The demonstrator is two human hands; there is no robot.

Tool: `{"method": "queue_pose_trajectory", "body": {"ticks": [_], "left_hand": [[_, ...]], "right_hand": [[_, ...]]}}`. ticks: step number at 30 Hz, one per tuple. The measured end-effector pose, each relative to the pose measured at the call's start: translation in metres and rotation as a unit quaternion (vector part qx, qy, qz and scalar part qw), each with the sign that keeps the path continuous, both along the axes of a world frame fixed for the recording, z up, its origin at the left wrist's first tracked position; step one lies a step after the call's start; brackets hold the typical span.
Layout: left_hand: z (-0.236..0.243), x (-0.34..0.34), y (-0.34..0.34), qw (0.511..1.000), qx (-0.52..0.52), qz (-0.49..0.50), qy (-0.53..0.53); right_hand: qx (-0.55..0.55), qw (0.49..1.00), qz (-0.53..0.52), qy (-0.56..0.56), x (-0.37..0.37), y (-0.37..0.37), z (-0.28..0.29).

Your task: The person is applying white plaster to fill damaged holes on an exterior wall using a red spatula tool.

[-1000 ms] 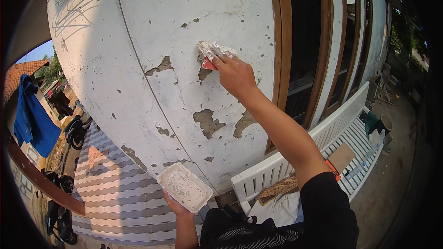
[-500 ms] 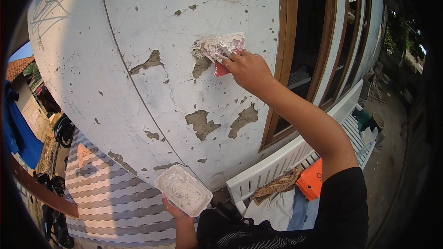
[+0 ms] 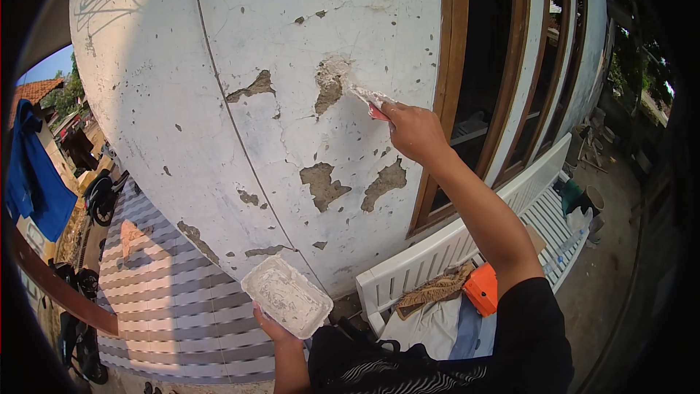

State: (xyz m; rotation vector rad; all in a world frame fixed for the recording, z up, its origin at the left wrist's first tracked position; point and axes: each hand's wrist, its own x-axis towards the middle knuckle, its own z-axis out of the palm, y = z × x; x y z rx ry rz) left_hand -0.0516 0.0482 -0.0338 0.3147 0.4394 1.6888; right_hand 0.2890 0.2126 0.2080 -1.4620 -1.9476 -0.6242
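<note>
In my right hand (image 3: pixel 418 131) is a red putty scraper (image 3: pixel 373 102), seen nearly edge-on and smeared with whitish putty. Its blade end is at the white wall (image 3: pixel 394 44), just right of a chipped patch (image 3: pixel 329 91). Pale wet putty covers that patch's upper part; grey-brown render shows below. My left hand (image 3: pixel 273 323) holds a rectangular white tub (image 3: pixel 286 295) of putty low in front of the wall, the fingers beneath it mostly hidden. More bare patches (image 3: pixel 323 186) mark the wall lower down.
A white slatted bench (image 3: pixel 419 266) stands right of the wall's foot, bearing cloths and an orange box (image 3: pixel 481 289). Above it are brown wooden window frames (image 3: pixel 452 51). Striped floor tiles (image 3: pixel 157 321) and a hanging blue cloth (image 3: pixel 44 190) lie leftward.
My right hand has drawn the scraper right and slightly down off the chipped patch, turning the blade edge-on. The patch's putty-covered top now shows. The tub stays about where it was.
</note>
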Motion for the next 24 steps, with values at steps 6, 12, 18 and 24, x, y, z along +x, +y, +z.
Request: {"method": "queue_pose_trajectory", "body": {"ticks": [6,12,18,24], "left_hand": [[-0.002,0.000,-0.011,1.000,-0.017,0.008,-0.023],[-0.004,-0.007,-0.018,0.999,-0.003,0.021,-0.041],[0.007,-0.009,-0.019,0.999,-0.005,0.022,-0.036],[0.007,-0.008,-0.015,1.000,0.019,0.002,-0.008]], "right_hand": [[0.004,0.966,-0.009,0.258,-0.053,0.019,0.018],[-0.017,0.944,0.024,0.328,-0.131,0.029,0.028],[0.008,0.961,0.029,0.277,-0.149,0.033,0.026],[-0.057,0.979,0.112,0.158,-0.161,0.013,-0.004]]}}
